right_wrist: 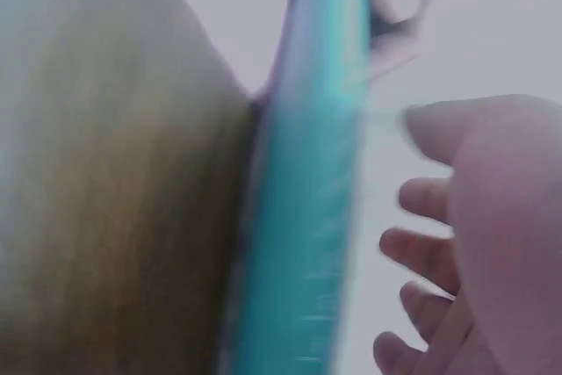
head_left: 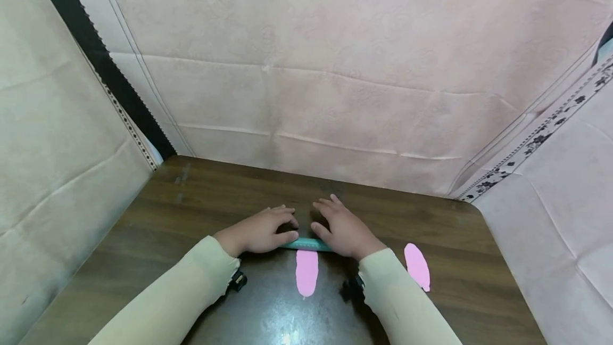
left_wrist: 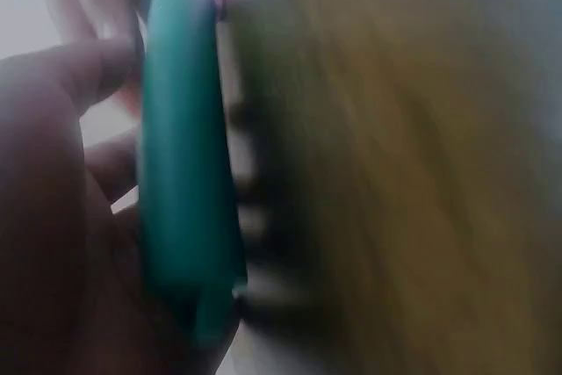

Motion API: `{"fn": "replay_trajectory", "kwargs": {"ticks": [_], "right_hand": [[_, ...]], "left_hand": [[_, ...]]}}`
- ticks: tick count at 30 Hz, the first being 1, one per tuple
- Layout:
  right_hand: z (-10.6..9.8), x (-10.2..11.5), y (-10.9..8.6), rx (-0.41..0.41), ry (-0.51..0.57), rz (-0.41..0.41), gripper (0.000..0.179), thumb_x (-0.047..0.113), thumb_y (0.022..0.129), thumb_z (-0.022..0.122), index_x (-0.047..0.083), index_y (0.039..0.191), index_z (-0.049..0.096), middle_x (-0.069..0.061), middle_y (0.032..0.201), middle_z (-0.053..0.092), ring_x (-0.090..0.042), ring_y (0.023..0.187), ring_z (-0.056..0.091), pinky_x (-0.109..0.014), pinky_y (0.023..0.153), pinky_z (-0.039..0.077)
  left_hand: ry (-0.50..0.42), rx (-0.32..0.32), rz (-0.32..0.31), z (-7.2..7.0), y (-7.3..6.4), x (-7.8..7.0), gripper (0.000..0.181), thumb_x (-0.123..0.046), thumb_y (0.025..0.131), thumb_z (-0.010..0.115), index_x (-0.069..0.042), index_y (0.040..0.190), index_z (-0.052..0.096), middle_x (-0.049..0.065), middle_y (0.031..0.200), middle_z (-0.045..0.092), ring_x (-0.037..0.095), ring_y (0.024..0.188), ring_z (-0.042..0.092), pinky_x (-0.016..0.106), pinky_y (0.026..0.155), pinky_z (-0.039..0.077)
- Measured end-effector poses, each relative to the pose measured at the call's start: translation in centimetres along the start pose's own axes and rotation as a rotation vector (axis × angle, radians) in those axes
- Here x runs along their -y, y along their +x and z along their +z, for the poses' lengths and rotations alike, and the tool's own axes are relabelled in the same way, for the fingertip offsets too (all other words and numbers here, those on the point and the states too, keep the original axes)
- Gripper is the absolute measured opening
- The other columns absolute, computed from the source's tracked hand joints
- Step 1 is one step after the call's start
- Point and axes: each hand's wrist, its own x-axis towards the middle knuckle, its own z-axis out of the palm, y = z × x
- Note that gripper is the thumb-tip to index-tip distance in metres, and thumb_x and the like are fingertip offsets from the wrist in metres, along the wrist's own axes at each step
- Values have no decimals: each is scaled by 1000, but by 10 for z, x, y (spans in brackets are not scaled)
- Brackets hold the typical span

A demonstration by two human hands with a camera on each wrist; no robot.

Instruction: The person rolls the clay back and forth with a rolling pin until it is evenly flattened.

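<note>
A long teal bar with small marks along it lies crosswise on the table between the two hands; its exact kind is unclear. The left hand holds its left end, thumb on the near side and fingers bent over the far side. In the left wrist view the bar fills the space beside the fingers. At the bar's right end is the right hand, its fingers spread; the right wrist view shows them apart from the bar. A pink rounded strip extends toward the person from the bar's near edge.
Another pink strip lies on the wooden table, right of the right forearm. Pale cloth hangs along the back and both sides. Dark wrist devices sit below the sleeves.
</note>
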Motion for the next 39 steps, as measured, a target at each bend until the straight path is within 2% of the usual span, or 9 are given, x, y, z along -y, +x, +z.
{"fn": "replay_trajectory", "kwargs": {"ticks": [2, 6, 8, 11, 15, 20, 27, 34, 39], "right_hand": [[-4, 13, -20, -51, -51, -62, 63, 49, 114, 66, 18, 168, 55, -7, 178, 48, -34, 175, 26, -58, 133, 40], [1, 42, -63, -155, -175, -227, 53, 45, 105, 80, 18, 150, 73, -3, 155, 70, -28, 158, 56, -50, 121, 56], [11, 53, -80, -168, -225, -289, 46, 44, 101, 85, 19, 139, 79, 0, 141, 76, -22, 143, 67, -44, 112, 62], [29, 61, -95, -161, -269, -331, 41, 46, 96, 89, 21, 128, 82, 4, 131, 75, -15, 126, 71, -35, 104, 64], [46, 60, -98, -169, -269, -315, 40, 48, 92, 92, 23, 122, 82, 6, 128, 74, -13, 122, 70, -33, 100, 64], [51, 56, -95, -199, -237, -322, 33, 46, 92, 94, 25, 114, 81, 9, 124, 73, -11, 122, 70, -31, 99, 63], [53, 51, -92, -191, -231, -359, 27, 47, 94, 92, 25, 106, 80, 9, 123, 74, -11, 119, 70, -30, 99, 63], [54, 44, -88, -287, -175, -435, 16, 32, 90, 93, 25, 100, 82, 11, 118, 76, -9, 114, 70, -27, 96, 62], [56, 41, -86, -318, -139, -477, 16, 28, 85, 93, 27, 95, 80, 14, 113, 73, -8, 109, 67, -25, 93, 59]], "left_hand": [[-37, 1, -4, 0, -11, 4, 46, -57, 115, 59, -26, 147, 71, 8, 179, 45, 36, 173, 28, 65, 140, 22], [-100, -11, -15, 1, -28, 8, 44, -58, 110, 68, -29, 143, 72, 6, 179, 46, 37, 174, 28, 67, 139, 23], [-131, -26, -29, 2, -33, 11, 38, -54, 107, 74, -33, 139, 73, 4, 178, 47, 37, 174, 28, 68, 138, 24], [-162, -65, -37, 7, -38, 16, 30, -47, 105, 79, -37, 133, 74, 2, 176, 50, 36, 173, 31, 68, 137, 27], [-178, -118, -15, 15, -39, 25, 24, -44, 105, 81, -40, 128, 74, 0, 173, 54, 37, 171, 34, 68, 136, 29], [-192, -158, 3, 18, -40, 27, 21, -46, 106, 81, -43, 125, 74, -3, 170, 58, 36, 170, 37, 66, 135, 32], [-177, -178, 6, 16, -40, 28, 20, -46, 106, 80, -43, 125, 74, -5, 168, 60, 33, 170, 38, 63, 134, 37], [-170, -191, 11, 15, -36, 27, 19, -45, 106, 80, -43, 124, 74, -4, 167, 61, 32, 169, 40, 61, 133, 39], [-173, -193, 11, 16, -36, 28, 19, -44, 106, 80, -42, 124, 75, -5, 166, 62, 32, 169, 40, 61, 133, 39]]}}
